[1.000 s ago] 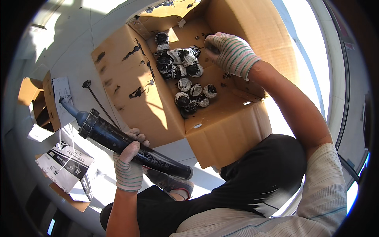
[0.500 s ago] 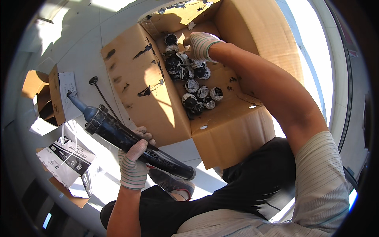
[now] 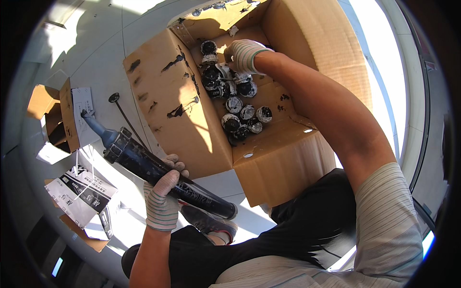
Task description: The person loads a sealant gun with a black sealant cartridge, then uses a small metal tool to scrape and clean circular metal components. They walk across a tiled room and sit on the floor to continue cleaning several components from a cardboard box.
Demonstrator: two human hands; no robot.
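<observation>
My left hand (image 3: 164, 201), in a striped knit glove, is wrapped round the black barrel of a sealant gun (image 3: 144, 165). The barrel slants across in front of my knees, its bent grey-blue nozzle (image 3: 99, 129) up at the left with black residue on the tip. My gloved right hand (image 3: 246, 55) is inside a big cardboard box (image 3: 297, 161), fingers curled downward just above a heap of crumpled, black-smeared used sealant packs (image 3: 211, 77). Whatever those fingers pinch is hidden. More smeared packs (image 3: 247, 112) lie nearer in the box.
A rod with a round plunger head (image 3: 114, 98) lies on the floor between the big box and a small open carton (image 3: 62, 122). Another printed carton (image 3: 81, 197) stands at the lower left. Black smears mark the box flap (image 3: 177, 110). My shoe (image 3: 206, 222) is below the barrel.
My right hand shifts very slightly at the heap, and the right elbow moves a little. The left hand and the barrel stay put.
</observation>
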